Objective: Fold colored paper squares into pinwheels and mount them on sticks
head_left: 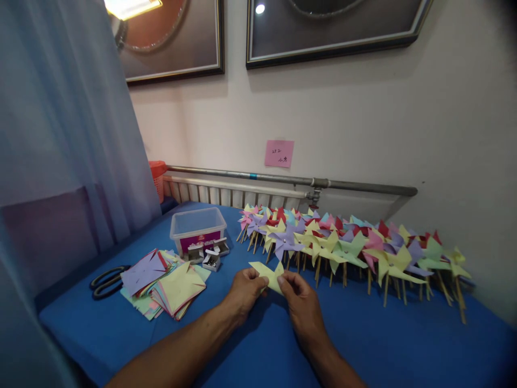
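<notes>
A pale yellow paper pinwheel [267,271], partly folded, is held between my two hands above the blue table cover. My left hand [245,291] pinches its left side near the middle, thumb on top. On the other side, my right hand [298,295] grips the edge between thumb and fingers. Two points of the paper stick up above my fingers; the part under them is hidden. Left of my hands lie stacks of coloured paper squares [180,288] with slits cut in from the corners.
Finished pinwheels on sticks [323,245] fill the back right. A clear plastic tub [197,223] stands at the back left, with small open boxes [211,261] of metal pieces before it. Black-handled scissors [105,280] lie far left beside a blue curtain [68,108]. A metal pipe [274,178] runs along the wall.
</notes>
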Demonstrator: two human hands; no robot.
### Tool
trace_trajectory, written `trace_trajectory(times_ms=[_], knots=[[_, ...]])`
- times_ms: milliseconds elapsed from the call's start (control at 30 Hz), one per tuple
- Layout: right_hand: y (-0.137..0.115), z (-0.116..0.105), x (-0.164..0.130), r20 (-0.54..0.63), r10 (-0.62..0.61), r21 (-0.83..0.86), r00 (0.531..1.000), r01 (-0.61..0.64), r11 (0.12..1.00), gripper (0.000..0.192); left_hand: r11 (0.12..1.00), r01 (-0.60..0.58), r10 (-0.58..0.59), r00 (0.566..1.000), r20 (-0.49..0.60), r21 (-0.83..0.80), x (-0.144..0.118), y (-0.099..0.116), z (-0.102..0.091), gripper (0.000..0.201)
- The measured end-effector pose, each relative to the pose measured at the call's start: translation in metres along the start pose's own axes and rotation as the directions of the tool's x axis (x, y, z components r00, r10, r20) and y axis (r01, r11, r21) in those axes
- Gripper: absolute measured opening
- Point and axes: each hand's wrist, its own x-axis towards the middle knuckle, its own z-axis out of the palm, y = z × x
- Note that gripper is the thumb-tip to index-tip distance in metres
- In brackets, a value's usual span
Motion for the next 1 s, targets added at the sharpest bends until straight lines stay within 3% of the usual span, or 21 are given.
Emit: trace_trajectory(times_ms=[333, 567, 633, 700, 800, 1000], knots=[[-0.008, 0.002, -0.005, 0.08, 0.022, -0.048, 0.997, -0.018, 0.999, 0.039, 0.999, -0.03, 0.03, 0.999, 0.014, -0.021, 0.0, -0.004, 0.001, 0.022], [-0.004, 0.004, -0.004, 0.035, 0.026, 0.037, 0.999, -0.027, 0.999, 0.036, 0.997, 0.007, 0.0, 0.996, 0.09, -0.075, -0.002, 0.0, 0.001, 0.026], [0.003, 0.006, -0.002, -0.005, 0.06, 0.118, 0.998, -0.059, 0.991, 0.043, 0.995, 0.017, -0.005, 0.993, 0.117, -0.096, -0.002, 0.0, 0.0, 0.027], [0.011, 0.007, 0.001, -0.019, 0.093, 0.225, 0.995, -0.087, 0.971, 0.065, 0.993, 0.017, -0.002, 0.991, 0.137, -0.113, -0.001, -0.001, -0.001, 0.028], [0.019, 0.008, 0.004, 0.039, 0.129, 0.334, 0.991, -0.135, 0.933, 0.086, 0.994, 0.011, 0.006, 0.988, 0.156, -0.108, -0.001, -0.002, -0.002, 0.027], [0.014, 0.002, 0.007, 0.147, 0.221, 0.337, 0.964, -0.259, 0.905, 0.065, 0.994, 0.027, -0.007, 0.982, 0.187, -0.105, -0.002, 0.001, -0.004, 0.027]])
